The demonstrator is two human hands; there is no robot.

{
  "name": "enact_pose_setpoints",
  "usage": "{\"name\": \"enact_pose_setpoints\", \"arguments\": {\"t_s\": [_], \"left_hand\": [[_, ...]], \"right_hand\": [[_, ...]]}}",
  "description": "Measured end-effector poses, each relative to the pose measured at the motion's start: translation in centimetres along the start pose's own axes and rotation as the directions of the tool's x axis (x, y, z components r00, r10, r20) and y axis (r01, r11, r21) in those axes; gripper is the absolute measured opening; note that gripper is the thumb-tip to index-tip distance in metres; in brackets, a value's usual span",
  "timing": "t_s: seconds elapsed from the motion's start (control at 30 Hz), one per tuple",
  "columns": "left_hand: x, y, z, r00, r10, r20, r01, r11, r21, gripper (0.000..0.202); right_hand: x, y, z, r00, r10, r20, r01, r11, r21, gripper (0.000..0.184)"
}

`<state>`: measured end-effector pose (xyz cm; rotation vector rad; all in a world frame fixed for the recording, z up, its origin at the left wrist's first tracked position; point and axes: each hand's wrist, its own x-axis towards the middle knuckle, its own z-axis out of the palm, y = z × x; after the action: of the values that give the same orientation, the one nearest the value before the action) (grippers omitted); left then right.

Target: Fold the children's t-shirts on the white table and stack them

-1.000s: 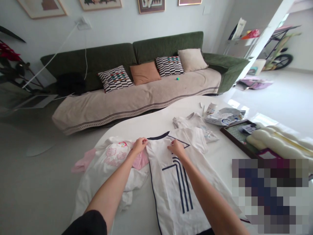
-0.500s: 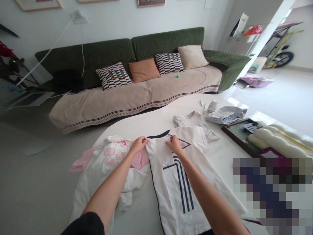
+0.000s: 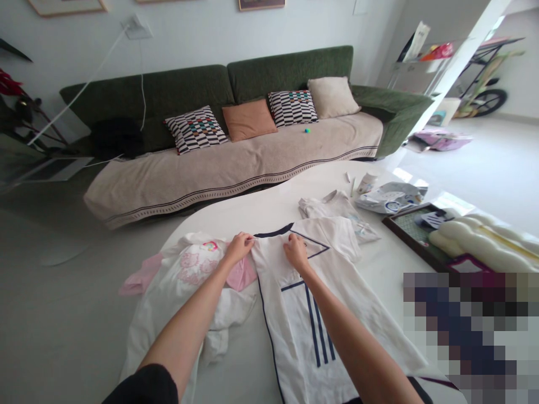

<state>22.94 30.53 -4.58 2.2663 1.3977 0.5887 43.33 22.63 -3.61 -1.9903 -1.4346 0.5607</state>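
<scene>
A white T-shirt [image 3: 337,292] with a navy collar and navy stripes lies spread on the white table, its left side folded inward. My left hand [image 3: 241,247] pinches the shirt's edge near the left end of the collar. Just below the collar, my right hand [image 3: 296,251] has its fingers curled down on the folded-in cloth, gripping it. Beside my left forearm lies a rumpled white top [image 3: 181,286] with pink prints, with pink cloth [image 3: 241,275] next to it. A folded light shirt [image 3: 324,206] rests beyond the T-shirt's right shoulder.
On the table's right stand a white bottle [image 3: 368,182], a silvery plastic bag [image 3: 393,197], a dark-framed tray [image 3: 410,235] and a cream padded item [image 3: 484,238]. Behind the table [image 3: 236,216] is a green sofa [image 3: 290,70] with cushions. A pixelated patch covers the lower right.
My right hand has shifted slightly left and down over the cloth, its fingers more curled. My left hand stays at the collar end.
</scene>
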Motion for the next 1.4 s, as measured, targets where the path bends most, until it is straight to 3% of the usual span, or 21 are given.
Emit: {"name": "enact_pose_setpoints", "arguments": {"t_s": [0.2,0.37,0.47,0.57,0.67,0.73,0.8,0.93,1.13,1.4], "left_hand": [[0.7,0.6,-0.9,0.995,-0.052,0.088,0.040,0.991,0.131,0.015],[1.5,1.4,0.1,0.983,-0.183,0.013,0.177,0.965,0.194,0.016],[1.0,2.6,0.5,0.971,-0.227,-0.079,0.238,0.950,0.202,0.021],[-0.8,4.6,0.7,0.988,-0.105,-0.113,0.122,0.979,0.162,0.028],[-3.5,6.7,1.2,0.998,0.039,0.048,-0.045,0.990,0.133,0.042],[-5.2,7.6,1.6,0.981,0.024,0.190,-0.055,0.985,0.161,0.058],[-6.3,8.0,2.0,0.954,-0.040,0.296,-0.027,0.976,0.218,0.073],[-6.8,7.9,2.4,0.926,-0.067,0.372,-0.049,0.954,0.295,0.084],[-6.8,7.4,2.6,0.931,-0.052,0.362,-0.080,0.937,0.341,0.089],[-6.8,9.0,1.8,0.928,-0.060,0.368,-0.065,0.945,0.320,0.092]], "right_hand": [[1.3,-0.1,-1.7,0.988,-0.150,-0.026,0.152,0.984,0.097,0.022],[1.2,0.5,-2.1,0.994,-0.085,-0.066,0.088,0.995,0.053,0.031],[-1.5,1.2,-3.3,0.991,-0.052,-0.123,0.052,0.999,-0.005,0.036],[-7.3,2.1,-4.9,0.999,-0.014,-0.043,0.012,0.999,-0.034,0.022],[-14.7,3.0,-5.6,0.979,0.052,0.195,-0.047,0.999,-0.028,0.015],[-18.9,3.1,-5.3,0.958,0.103,0.267,-0.095,0.994,-0.045,0.013],[-21.6,2.8,-4.8,0.952,0.162,0.260,-0.150,0.986,-0.068,0.012],[-22.5,2.1,-4.5,0.936,0.262,0.233,-0.251,0.965,-0.076,0.011],[-22.3,2.7,-5.8,0.966,0.133,0.222,-0.145,0.989,0.035,0.012],[-24.8,2.7,-6.5,0.971,0.167,0.173,-0.099,0.934,-0.343,0.032]]}}
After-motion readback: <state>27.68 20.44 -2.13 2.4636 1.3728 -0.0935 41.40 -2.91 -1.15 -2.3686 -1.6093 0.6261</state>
